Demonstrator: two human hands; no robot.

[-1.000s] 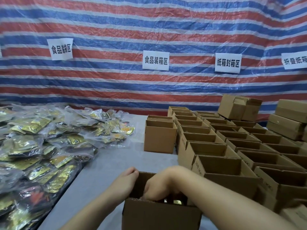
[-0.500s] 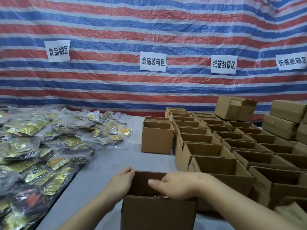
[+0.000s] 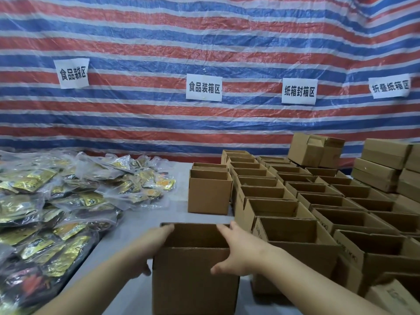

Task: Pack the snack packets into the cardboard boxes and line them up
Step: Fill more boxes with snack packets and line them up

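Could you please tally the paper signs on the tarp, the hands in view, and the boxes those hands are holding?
Paper signs: 4
Hands, left hand and right hand: 2
Held cardboard box: 1
Total: 7

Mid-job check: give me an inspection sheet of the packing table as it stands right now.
Surface: grey table, bare strip between packets and boxes.
Job's things: open cardboard box at the near edge, its contents not visible; heap of snack packets on the left; rows of open boxes on the right, with a short row ahead of the held box.
Clutter: closed boxes stacked far right.
Grip: left hand on the box's left side, right hand on its right side, both clasping it.
Cables: nothing seen.
Surroundings: striped tarp behind, four paper signs on it.
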